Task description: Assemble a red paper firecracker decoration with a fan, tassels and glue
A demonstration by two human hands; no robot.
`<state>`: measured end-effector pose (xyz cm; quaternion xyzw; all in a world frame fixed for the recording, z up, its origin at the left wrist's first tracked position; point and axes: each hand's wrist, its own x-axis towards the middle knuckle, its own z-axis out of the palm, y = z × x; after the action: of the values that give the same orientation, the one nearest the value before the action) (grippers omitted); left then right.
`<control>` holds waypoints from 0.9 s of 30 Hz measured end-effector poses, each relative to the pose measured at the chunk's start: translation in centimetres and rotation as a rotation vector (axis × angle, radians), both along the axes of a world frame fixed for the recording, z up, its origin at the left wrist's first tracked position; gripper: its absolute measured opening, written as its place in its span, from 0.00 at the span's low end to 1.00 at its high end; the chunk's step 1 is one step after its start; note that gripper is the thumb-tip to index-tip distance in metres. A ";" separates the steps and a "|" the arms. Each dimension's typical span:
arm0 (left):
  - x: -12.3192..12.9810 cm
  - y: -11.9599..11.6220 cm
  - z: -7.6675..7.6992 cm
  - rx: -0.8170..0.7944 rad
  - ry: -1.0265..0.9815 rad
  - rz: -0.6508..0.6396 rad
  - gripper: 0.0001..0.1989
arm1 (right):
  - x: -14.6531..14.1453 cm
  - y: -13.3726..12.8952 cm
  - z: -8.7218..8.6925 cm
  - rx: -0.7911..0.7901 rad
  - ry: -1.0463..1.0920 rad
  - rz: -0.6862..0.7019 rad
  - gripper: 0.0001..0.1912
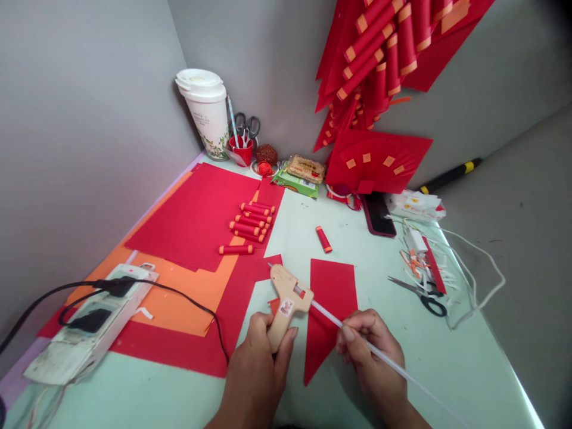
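Observation:
My left hand (261, 363) is wrapped round the handle of a beige hot glue gun (286, 292), its nozzle pointing up and to the left. Between the thumb and fingers of my right hand (373, 357) is a long whitish glue stick (388, 359). The far end of the stick meets the back of the glue gun; its near end runs off toward the lower right. Beneath both hands lies a cut piece of red paper (328, 298). A single small red paper roll with orange ends (323, 239) rests on the table beyond it.
Several similar rolls (252, 221) lie on red paper (196, 208) at left. A power strip (102, 322) with black cords stands front left. Scissors (424, 296), paper scraps and a white cable are at right. A phone (379, 214), lidded cup (204, 113) and hanging red paper decorations (379, 53) stand behind.

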<state>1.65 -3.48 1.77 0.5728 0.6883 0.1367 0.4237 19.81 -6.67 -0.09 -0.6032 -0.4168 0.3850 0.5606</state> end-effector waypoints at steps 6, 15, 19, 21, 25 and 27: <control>-0.2 0.0 0.3 -0.018 0.133 -0.052 0.10 | 0.2 -0.4 -0.1 0.011 -0.029 0.006 0.07; -0.4 0.5 0.9 0.025 0.298 -0.076 0.08 | 0.6 -0.2 0.1 0.131 -0.211 0.116 0.06; -0.8 0.5 1.3 0.125 0.392 -0.126 0.07 | 1.1 -0.7 -0.1 0.152 -0.131 0.143 0.05; -1.0 0.5 1.5 0.199 0.451 -0.142 0.07 | 1.5 -0.9 -0.3 0.141 -0.038 0.123 0.05; -1.5 0.8 1.6 0.357 0.595 -0.187 0.09 | 2.1 -0.6 -0.1 0.156 0.099 0.044 0.05; -1.8 1.0 1.7 0.391 0.652 -0.211 0.10 | 2.2 -0.3 0.2 0.146 0.111 0.003 0.06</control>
<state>-0.12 -2.49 3.44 0.7236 0.6851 0.0316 0.0775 22.01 -6.99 0.08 -0.5379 -0.4129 0.3873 0.6247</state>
